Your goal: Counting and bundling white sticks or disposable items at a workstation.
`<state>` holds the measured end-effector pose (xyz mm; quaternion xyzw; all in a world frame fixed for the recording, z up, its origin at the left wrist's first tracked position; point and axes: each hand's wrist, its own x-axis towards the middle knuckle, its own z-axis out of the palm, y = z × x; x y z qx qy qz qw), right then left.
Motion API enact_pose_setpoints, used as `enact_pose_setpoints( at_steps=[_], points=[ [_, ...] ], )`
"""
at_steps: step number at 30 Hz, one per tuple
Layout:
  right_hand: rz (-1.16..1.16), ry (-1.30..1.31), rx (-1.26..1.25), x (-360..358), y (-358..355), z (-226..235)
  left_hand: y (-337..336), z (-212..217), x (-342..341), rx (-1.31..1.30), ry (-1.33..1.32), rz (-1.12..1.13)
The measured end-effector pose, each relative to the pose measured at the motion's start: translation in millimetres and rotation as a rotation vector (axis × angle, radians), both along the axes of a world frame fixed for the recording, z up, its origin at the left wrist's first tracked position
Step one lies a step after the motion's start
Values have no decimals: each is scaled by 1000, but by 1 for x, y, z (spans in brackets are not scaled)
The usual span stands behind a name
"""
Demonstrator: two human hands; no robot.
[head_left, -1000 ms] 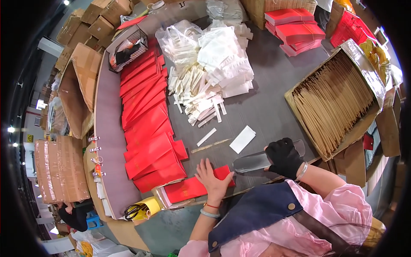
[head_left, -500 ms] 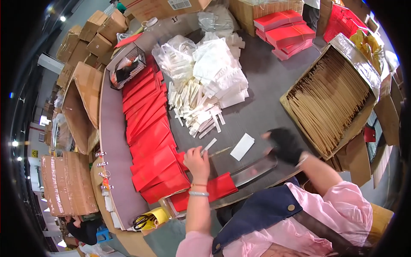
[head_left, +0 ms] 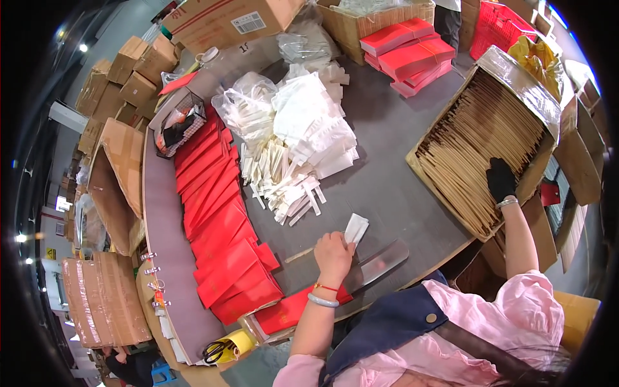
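My left hand (head_left: 334,253) is closed, with thumb and fingers pinching the near end of a folded white paper piece (head_left: 356,228) above the grey table. Under its wrist lies a red paper sleeve (head_left: 300,308), with a long clear plastic strip (head_left: 385,261) sticking out from its right end. My right hand (head_left: 501,180), in a black glove, rests on the thin brown sticks (head_left: 474,145) packed in an open cardboard box (head_left: 445,216). Its fingertips are hidden among the sticks, so I cannot see whether it grips any.
Overlapping red sleeves (head_left: 222,226) line the table's left side. A heap of white paper pieces (head_left: 316,129) lies mid-table. Bundled red stacks (head_left: 412,58) sit far right. A wire basket (head_left: 180,126) and a yellow holder with scissors (head_left: 235,346) stand along the left edge.
My right hand has moved from the table to the sticks in the box. My left hand has gone right, from a narrow white strip to the folded white paper piece. The view has shifted slightly.
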<state>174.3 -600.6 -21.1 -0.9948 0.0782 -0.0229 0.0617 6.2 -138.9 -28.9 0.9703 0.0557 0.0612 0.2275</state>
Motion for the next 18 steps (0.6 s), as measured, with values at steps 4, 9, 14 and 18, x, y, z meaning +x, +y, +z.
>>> enact_pose_setpoints(
  at_steps=[4,9,14,18],
  points=[
    [-13,-393,-13,-2,-26,-33,-5,0,-3,-176,37,-53],
    [387,-282,697,-51,92,48,-10,39,-42,-365,348,-101],
    [1076,124,243,-102,172,34,1,45,-83,-117,26,-24],
    [1133,266,171,-129,207,2,6,22,-105,-82,17,-145]
  ],
)
